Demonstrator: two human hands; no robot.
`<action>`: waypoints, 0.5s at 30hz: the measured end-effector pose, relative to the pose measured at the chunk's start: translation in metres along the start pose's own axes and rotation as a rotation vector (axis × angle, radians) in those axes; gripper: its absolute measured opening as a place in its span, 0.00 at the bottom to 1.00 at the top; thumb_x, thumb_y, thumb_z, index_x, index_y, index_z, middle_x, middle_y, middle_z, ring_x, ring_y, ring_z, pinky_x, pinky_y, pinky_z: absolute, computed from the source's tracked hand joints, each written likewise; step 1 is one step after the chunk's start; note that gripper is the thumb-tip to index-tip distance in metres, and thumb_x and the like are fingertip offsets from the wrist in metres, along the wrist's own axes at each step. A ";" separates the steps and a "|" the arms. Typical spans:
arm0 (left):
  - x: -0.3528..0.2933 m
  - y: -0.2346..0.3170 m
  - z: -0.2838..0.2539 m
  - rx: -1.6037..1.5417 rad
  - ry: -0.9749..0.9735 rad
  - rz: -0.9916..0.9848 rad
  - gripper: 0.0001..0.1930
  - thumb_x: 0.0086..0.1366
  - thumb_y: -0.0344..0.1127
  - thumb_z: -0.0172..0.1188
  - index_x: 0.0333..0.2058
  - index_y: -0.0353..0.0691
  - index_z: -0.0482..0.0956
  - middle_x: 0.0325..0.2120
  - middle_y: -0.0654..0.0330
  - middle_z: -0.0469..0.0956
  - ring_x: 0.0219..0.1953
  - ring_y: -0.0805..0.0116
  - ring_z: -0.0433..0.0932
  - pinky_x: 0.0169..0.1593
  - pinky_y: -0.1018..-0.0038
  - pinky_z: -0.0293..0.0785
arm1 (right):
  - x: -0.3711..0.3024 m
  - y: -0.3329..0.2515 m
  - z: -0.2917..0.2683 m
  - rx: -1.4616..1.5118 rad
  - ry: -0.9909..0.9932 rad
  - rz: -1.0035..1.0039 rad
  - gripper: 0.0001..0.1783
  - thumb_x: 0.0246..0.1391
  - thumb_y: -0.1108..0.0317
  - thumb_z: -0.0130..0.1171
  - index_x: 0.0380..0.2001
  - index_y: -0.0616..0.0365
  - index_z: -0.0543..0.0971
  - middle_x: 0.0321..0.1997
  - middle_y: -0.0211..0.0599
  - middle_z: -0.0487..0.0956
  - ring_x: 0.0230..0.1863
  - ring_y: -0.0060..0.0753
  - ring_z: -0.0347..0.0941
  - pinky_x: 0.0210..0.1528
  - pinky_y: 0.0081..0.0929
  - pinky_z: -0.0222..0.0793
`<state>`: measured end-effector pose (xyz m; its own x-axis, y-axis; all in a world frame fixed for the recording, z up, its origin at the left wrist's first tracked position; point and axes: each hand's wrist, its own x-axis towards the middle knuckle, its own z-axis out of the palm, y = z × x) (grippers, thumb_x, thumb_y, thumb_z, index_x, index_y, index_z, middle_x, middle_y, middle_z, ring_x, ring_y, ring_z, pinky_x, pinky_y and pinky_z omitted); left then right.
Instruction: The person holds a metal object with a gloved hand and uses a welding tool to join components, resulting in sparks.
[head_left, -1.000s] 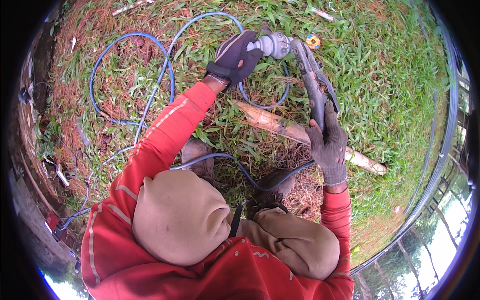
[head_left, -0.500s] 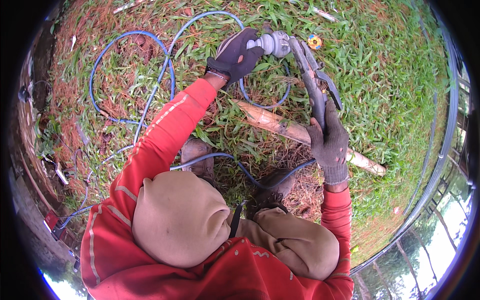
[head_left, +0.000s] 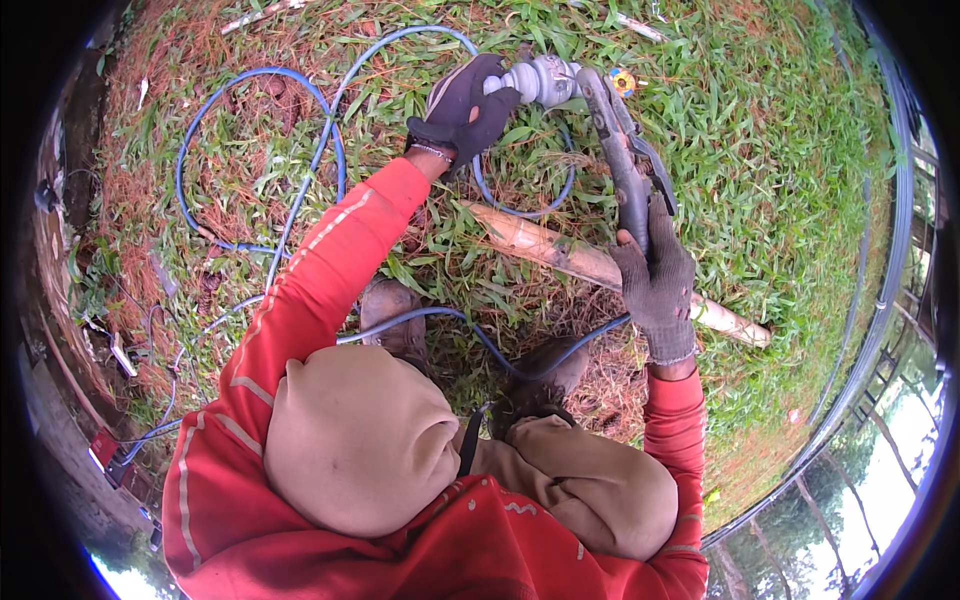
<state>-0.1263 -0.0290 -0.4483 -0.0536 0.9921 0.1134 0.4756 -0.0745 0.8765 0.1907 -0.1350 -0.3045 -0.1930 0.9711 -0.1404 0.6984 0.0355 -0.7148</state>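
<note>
My left hand (head_left: 465,110), in a dark glove, is closed around the left end of a grey ribbed pipe fitting (head_left: 545,80). At the fitting's right end sits the head of a dark metal wrench (head_left: 617,150). Lower down, my right hand (head_left: 656,280), in a knitted glove, holds the wrench by its long handle, thumb on the left side. A second, shorter lever runs along the handle's right side. Just right of the wrench head shows a small round yellow-orange piece (head_left: 623,82); whether it is joined to the fitting I cannot tell.
A thick bamboo pole (head_left: 545,248) lies slantwise on the grass beneath my right hand. Blue hose (head_left: 330,130) loops over the ground at the left and passes by my boots (head_left: 545,375). Dark pipes or cables (head_left: 868,330) curve along the right edge. A red box-shaped thing (head_left: 103,448) stands far left.
The wrench head and the fitting have shifted slightly left, and the handle has turned a little. Both hands keep their hold.
</note>
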 end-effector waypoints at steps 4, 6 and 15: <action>0.012 0.012 0.003 0.051 -0.082 0.002 0.29 0.72 0.46 0.71 0.63 0.33 0.81 0.44 0.48 0.89 0.46 0.56 0.89 0.54 0.61 0.85 | -0.004 0.008 -0.005 -0.075 0.021 -0.024 0.40 0.66 0.65 0.71 0.76 0.73 0.71 0.59 0.67 0.87 0.57 0.56 0.91 0.56 0.41 0.84; 0.012 0.008 -0.001 0.050 -0.053 0.093 0.28 0.72 0.46 0.72 0.62 0.34 0.82 0.44 0.47 0.89 0.45 0.55 0.89 0.53 0.61 0.85 | -0.002 0.004 -0.001 -0.078 0.066 -0.062 0.40 0.65 0.67 0.71 0.75 0.75 0.71 0.58 0.67 0.87 0.56 0.55 0.91 0.54 0.40 0.85; 0.010 0.007 0.002 0.075 -0.022 0.097 0.25 0.72 0.43 0.72 0.61 0.32 0.82 0.44 0.46 0.89 0.45 0.53 0.90 0.52 0.60 0.84 | 0.001 0.016 0.005 -0.023 0.040 -0.013 0.41 0.65 0.66 0.72 0.75 0.76 0.70 0.59 0.71 0.86 0.56 0.56 0.91 0.55 0.41 0.85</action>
<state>-0.1215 -0.0197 -0.4423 0.0150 0.9826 0.1851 0.5418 -0.1635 0.8245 0.1981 -0.1347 -0.3191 -0.1747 0.9791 -0.1038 0.7117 0.0528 -0.7005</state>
